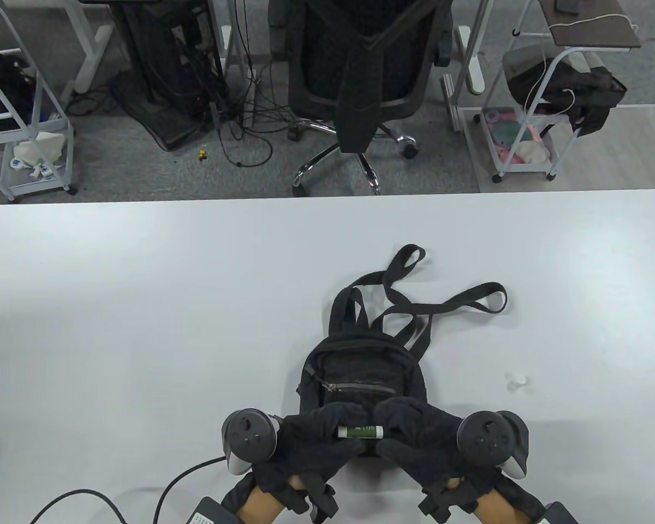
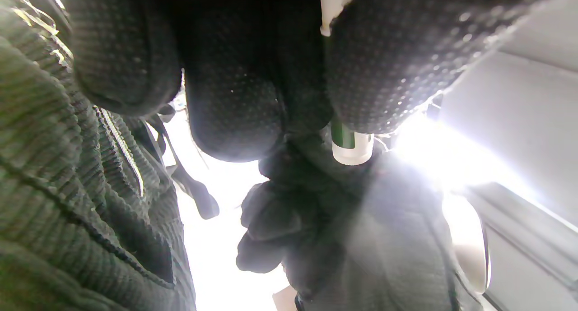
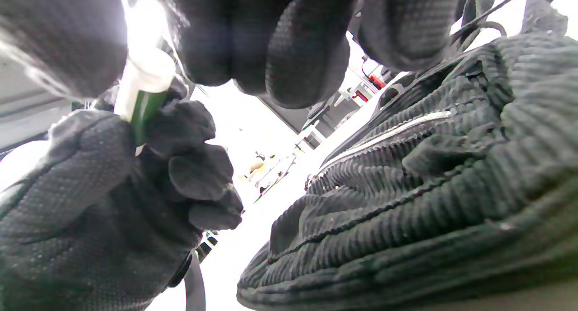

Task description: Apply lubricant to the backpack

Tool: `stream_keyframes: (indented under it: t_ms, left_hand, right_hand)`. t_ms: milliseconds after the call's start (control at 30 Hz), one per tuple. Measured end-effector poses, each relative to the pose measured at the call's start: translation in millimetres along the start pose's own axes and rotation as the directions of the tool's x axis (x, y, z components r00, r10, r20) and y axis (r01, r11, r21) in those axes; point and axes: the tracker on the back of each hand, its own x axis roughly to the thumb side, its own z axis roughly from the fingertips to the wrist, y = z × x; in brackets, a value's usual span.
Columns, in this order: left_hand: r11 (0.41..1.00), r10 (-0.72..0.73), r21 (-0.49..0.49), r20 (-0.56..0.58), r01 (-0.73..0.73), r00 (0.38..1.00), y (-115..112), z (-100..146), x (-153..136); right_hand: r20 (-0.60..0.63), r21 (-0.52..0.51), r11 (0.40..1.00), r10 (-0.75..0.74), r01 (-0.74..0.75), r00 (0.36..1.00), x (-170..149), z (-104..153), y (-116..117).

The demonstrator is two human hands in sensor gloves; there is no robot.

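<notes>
A small black backpack (image 1: 360, 371) lies flat on the white table (image 1: 142, 305), straps toward the far side and its front zipper (image 1: 355, 388) closed. Both gloved hands hold a green lubricant stick (image 1: 360, 432) with white ends level over the backpack's near edge. My left hand (image 1: 341, 434) grips its left part. My right hand (image 1: 386, 430) pinches its right white end. The left wrist view shows the stick (image 2: 343, 139) between my left fingers, beside the backpack (image 2: 67, 189). The right wrist view shows the stick (image 3: 144, 103), the left hand around it, and the backpack's ribbed fabric (image 3: 429, 189).
A small white cap-like piece (image 1: 517, 382) lies on the table right of the backpack. Black cables (image 1: 87, 496) run along the near left edge. An office chair (image 1: 360, 82) and wire carts (image 1: 529, 125) stand beyond the table's far edge.
</notes>
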Motion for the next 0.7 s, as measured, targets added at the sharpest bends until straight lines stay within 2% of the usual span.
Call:
stream_keyframes:
  t_ms: [700]
  left_hand:
    - [1.0, -0.011, -0.011, 0.012, 0.011, 1.0, -0.8, -0.7, 2.4]
  right_hand:
    - [-0.012, 0.023, 0.998, -0.061, 0.062, 0.998, -4.7, -0.6, 0.8]
